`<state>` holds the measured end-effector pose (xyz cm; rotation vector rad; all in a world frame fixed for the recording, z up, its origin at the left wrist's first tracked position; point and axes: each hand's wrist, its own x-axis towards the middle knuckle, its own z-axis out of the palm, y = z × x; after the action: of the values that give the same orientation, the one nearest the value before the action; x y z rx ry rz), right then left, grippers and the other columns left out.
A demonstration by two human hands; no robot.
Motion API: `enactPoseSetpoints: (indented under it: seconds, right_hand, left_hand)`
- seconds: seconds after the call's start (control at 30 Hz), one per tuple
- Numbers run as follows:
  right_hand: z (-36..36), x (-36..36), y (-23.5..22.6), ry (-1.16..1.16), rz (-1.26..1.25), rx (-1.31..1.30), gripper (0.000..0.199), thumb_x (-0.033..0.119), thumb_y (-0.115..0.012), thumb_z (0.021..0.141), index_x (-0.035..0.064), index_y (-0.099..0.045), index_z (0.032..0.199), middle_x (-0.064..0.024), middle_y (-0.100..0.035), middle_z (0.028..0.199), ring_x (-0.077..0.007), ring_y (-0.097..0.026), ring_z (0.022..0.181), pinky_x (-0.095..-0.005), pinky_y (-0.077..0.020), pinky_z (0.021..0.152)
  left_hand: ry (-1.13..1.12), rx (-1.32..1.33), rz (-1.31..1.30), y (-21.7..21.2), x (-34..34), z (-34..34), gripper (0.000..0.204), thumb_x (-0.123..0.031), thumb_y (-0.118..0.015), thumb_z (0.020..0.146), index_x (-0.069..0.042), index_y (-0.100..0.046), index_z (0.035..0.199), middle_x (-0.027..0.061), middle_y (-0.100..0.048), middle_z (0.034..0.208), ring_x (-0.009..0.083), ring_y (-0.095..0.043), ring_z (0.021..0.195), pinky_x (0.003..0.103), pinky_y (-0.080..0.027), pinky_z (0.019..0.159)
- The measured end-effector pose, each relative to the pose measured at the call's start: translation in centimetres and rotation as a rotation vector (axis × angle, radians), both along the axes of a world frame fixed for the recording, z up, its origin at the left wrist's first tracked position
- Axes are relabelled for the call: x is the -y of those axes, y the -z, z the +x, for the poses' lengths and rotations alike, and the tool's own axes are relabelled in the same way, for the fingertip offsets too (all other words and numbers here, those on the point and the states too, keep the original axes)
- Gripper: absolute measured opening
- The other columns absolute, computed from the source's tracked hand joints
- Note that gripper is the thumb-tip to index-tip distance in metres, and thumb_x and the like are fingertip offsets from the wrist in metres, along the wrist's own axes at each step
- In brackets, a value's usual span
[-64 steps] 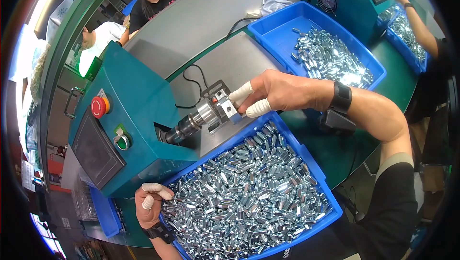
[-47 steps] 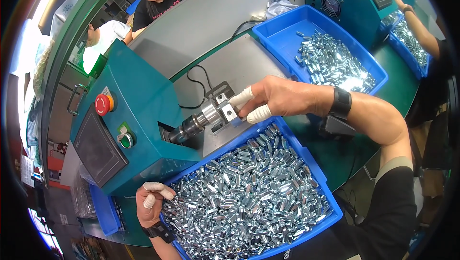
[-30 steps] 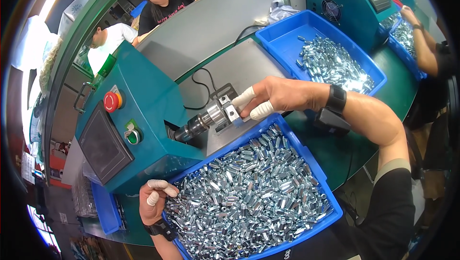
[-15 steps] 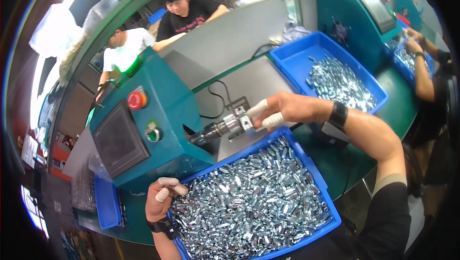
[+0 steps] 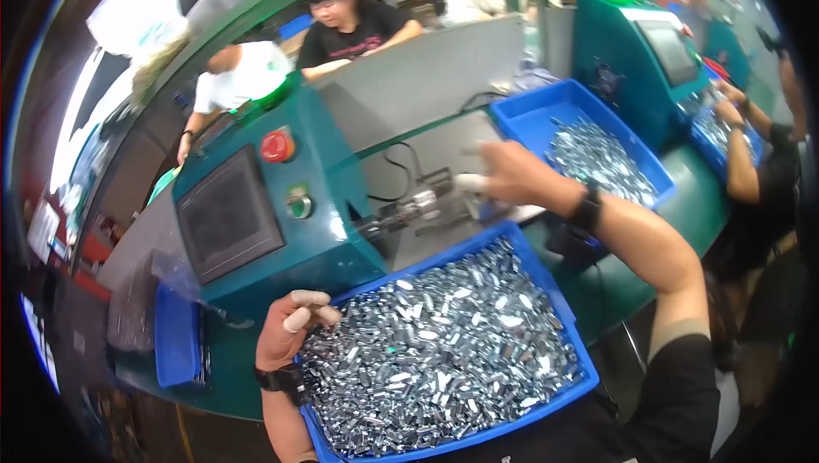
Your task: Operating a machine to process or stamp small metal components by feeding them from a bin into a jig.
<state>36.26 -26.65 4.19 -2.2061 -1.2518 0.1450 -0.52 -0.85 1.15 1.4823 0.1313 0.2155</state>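
A blue bin heaped with small shiny metal parts sits in front of me. My left hand rests at the bin's near left corner, curled into a fist with pale caps on the fingertips; nothing shows inside it. My right hand, blurred, hovers just right of the metal fixture that sticks out of the teal machine. Its capped fingers are spread toward the fixture, and I cannot tell whether they pinch a part. A dark watch sits on each wrist.
A second blue bin of metal parts lies behind my right hand. The machine carries a dark screen and a red button. Another teal machine and a person's arm are at the right. Two people sit behind a grey partition.
My right hand has come off the fixture and shifted a little to the right. The view has tilted up, showing more of the people behind. My left fist has stayed at the bin corner.
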Motion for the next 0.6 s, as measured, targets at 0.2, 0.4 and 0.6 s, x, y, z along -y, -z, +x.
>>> enactPoseSetpoints:
  seconds: [0.2,0.4,0.6]
  right_hand:
    - [-2.6,-1.5,-1.6,-0.001,-0.101,0.334,0.033,0.027,-0.070,0.080,-0.0015,-0.063,0.096,-0.0235,-0.068,0.080,-0.0414,-0.068,0.081,-0.0483,-0.0541,0.073]
    - [-2.9,-0.1,-3.5,0.100,-0.109,0.402,0.038,0.027,-0.067,0.082,0.0005,-0.063,0.109,-0.0220,-0.069,0.085,-0.0415,-0.067,0.083,-0.0484,-0.0536,0.075]
    - [3.0,7.0,-2.1,0.331,-0.182,0.417,0.052,0.030,-0.071,0.082,0.0046,-0.062,0.127,-0.0198,-0.071,0.092,-0.0377,-0.068,0.090,-0.0455,-0.0536,0.081]
  left_hand:
    - [-0.021,-0.015,0.031,0.5,-0.2,-0.1,0.043,-0.034,-0.065,0.096,0.001,-0.062,0.121,0.0150,-0.072,0.099,0.0256,-0.069,0.095,0.038,-0.054,0.086]
    - [-0.028,-0.008,0.019,1.6,-0.6,-0.5,0.048,-0.037,-0.069,0.093,0.002,-0.063,0.120,0.0152,-0.072,0.100,0.0238,-0.069,0.094,0.036,-0.053,0.085]
    - [-0.027,0.012,-0.013,2.0,-1.0,-0.4,0.045,-0.036,-0.067,0.095,0.001,-0.063,0.120,0.0142,-0.072,0.097,0.0252,-0.069,0.095,0.036,-0.053,0.085]
